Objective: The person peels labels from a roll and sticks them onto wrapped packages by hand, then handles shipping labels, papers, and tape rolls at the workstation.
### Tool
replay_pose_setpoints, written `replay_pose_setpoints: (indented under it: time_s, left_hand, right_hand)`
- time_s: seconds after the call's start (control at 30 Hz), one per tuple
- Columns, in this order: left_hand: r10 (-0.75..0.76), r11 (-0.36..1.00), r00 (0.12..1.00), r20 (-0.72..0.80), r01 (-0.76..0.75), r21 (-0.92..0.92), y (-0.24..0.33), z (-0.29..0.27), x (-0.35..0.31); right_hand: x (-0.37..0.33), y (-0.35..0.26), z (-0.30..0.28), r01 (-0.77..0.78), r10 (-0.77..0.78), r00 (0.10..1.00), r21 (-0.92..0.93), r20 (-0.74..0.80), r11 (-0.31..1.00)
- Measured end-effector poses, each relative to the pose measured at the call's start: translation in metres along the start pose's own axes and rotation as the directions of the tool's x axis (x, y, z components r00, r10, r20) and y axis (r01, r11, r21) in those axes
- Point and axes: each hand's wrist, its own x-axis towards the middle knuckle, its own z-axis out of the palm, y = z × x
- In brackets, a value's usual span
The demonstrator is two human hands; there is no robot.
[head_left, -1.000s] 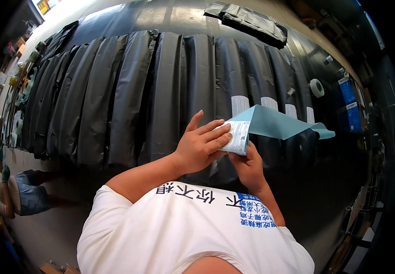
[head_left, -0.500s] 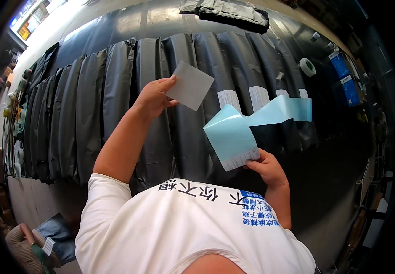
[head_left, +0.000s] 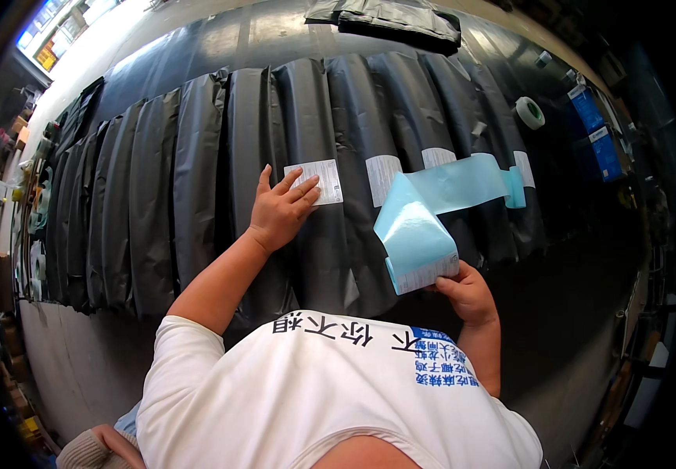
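Observation:
A white printed label (head_left: 324, 173) lies flat on a dark grey plastic-wrapped package (head_left: 306, 102). My left hand (head_left: 283, 205) rests on the label's left part with its fingers spread. In my right hand (head_left: 467, 293) is the lower end of a light-blue label backing strip (head_left: 416, 223), pinched at the corner where printed labels (head_left: 429, 273) show. The strip folds upward and trails right across neighbouring packages, its far end curling. Similar white labels sit on the packages to the right, such as one label (head_left: 383, 178) just beside the strip.
Several more grey packages (head_left: 154, 180) stand in a row to the left on a dark table (head_left: 220, 39). Folded dark sheeting (head_left: 400, 23) lies at the far edge. A tape roll (head_left: 529, 113) and blue boxes (head_left: 597, 133) are at the right. Someone's sleeve (head_left: 87, 452) shows at lower left.
My left hand has brought the loose label down onto the package and now lies on it. The blue strip in my right hand has shifted slightly right and folded over more.

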Motion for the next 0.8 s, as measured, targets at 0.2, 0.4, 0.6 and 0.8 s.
replay_pose_setpoints:
  time_s: [0.2, 0.4, 0.6, 0.8]
  left_hand:
    - [0.027, 0.999, 0.999, 0.018, -0.027, 0.020, 0.000, -0.002, -0.006]
    - [0.006, 1.000, 0.966, 0.258, -0.011, 0.017, 0.002, -0.009, -0.009]
    - [-0.232, 0.959, 0.829, 0.510, 0.283, -0.024, 0.043, -0.001, 0.009]
    - [-0.431, 0.858, 0.733, 0.526, 0.514, -0.014, 0.049, 0.007, 0.038]
  right_hand:
    - [0.004, 0.003, 0.001, -0.018, 0.018, 0.998, 0.005, 0.066, 1.000]
    - [0.007, 0.004, 0.007, -0.041, 0.039, 0.995, 0.019, 0.095, 0.999]
    - [0.011, 0.007, 0.010, -0.064, 0.058, 0.989, 0.041, 0.132, 0.997]
    - [0.022, 0.007, 0.022, -0.060, 0.048, 0.986, 0.077, 0.158, 0.995]
